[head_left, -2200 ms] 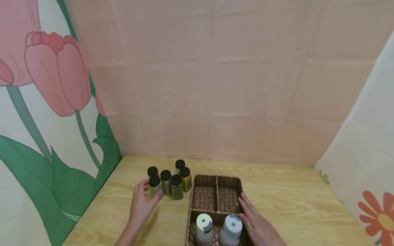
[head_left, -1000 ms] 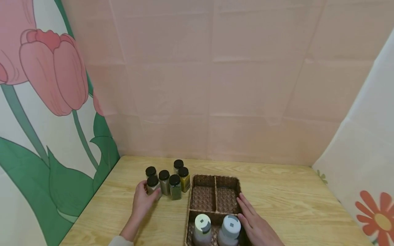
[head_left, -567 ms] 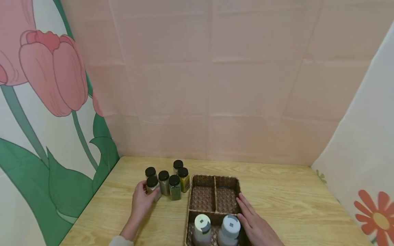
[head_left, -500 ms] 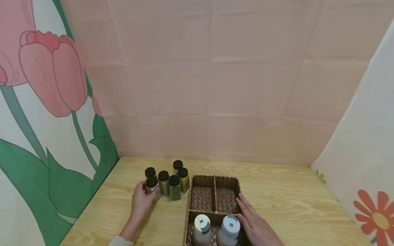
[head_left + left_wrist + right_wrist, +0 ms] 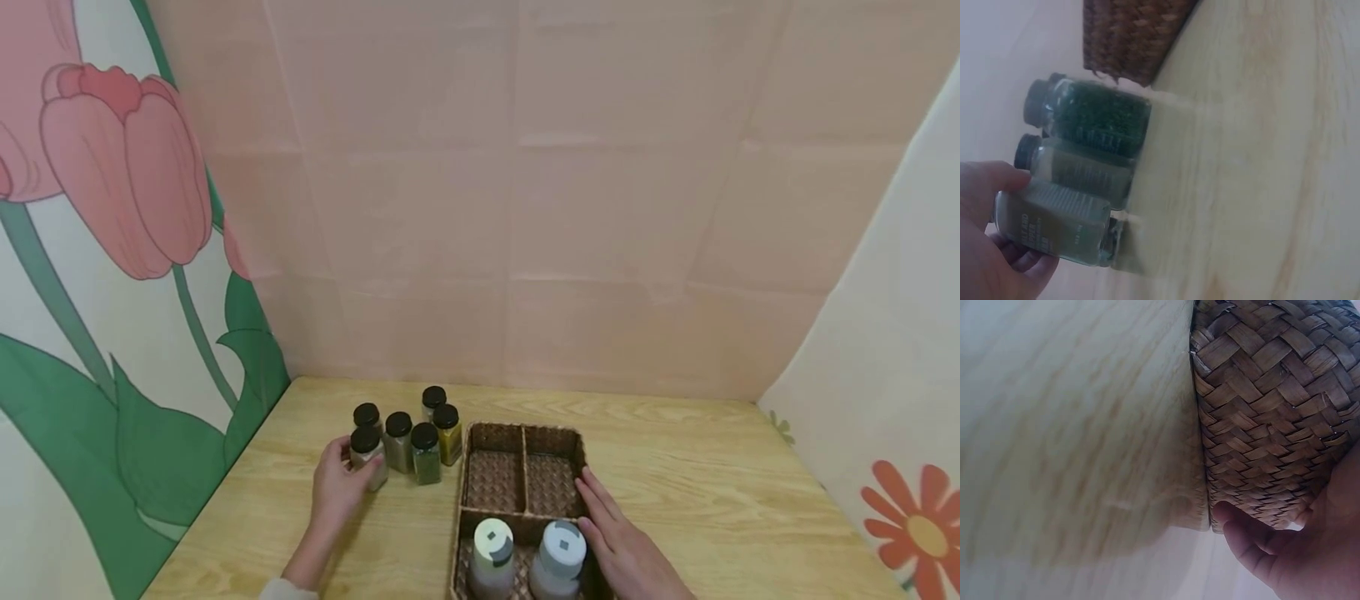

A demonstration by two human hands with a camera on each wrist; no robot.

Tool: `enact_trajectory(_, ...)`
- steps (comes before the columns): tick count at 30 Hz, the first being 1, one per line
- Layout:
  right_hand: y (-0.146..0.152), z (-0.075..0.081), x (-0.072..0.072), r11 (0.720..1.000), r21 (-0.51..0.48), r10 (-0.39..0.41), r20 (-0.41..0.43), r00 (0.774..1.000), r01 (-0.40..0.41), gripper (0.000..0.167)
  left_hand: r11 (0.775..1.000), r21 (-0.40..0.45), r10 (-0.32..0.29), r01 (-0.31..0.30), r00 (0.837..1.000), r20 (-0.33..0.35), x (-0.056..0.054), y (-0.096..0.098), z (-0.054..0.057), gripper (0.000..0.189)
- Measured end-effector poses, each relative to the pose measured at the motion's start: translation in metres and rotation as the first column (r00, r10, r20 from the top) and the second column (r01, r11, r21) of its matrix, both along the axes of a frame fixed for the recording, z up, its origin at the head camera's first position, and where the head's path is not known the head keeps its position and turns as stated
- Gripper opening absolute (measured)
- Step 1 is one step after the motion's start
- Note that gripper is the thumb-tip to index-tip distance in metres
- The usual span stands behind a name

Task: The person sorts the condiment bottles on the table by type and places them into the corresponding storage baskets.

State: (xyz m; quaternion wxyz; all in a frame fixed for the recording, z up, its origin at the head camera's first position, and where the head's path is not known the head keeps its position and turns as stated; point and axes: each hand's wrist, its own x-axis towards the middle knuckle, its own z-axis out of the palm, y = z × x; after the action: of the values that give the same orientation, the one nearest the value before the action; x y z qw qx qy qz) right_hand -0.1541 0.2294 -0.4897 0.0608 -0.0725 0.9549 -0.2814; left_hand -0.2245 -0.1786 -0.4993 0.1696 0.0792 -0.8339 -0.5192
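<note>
My left hand point(image 5: 334, 490) grips a clear spice jar point(image 5: 1054, 225) by its sides, thumb on one side and fingers on the other. The jar has a black lid, pale contents and white lettering. Close beside it stand a jar of greyish powder point(image 5: 399, 450) and a jar of green flakes point(image 5: 427, 462). My right hand point(image 5: 626, 542) rests against the right wall of a brown woven basket point(image 5: 461, 533), fingers extended along the weave point(image 5: 1272, 412).
Behind are a yellow-filled jar point(image 5: 450, 442) and two more black-lidded jars, partly hidden. Two white-capped bottles, a left one point(image 5: 492, 554) and a right one point(image 5: 558, 558), stand in the basket's near compartment. A pink cloth point(image 5: 510, 208) hangs behind the wood-grain table point(image 5: 712, 467).
My left thumb and fingers have closed around the spice jar, and hand and jar have shifted slightly left, away from the other jars. The right hand stays at the basket.
</note>
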Motion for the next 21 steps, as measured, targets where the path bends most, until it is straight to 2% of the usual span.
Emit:
enact_trajectory(9,0.001,-0.001,-0.002,1.000,-0.001,-0.005,0.014,1.000,0.005,0.076,1.000,0.011,-0.023,0.023,1.000,0.004,0.008,-0.002,0.012,0.059)
enact_trajectory(21,0.000,-0.001,0.000,1.000,-0.010,-0.012,0.006,1.000,0.012,0.073,0.998,0.035,-0.046,0.048,0.998,-0.040,0.019,0.007,0.037,0.057)
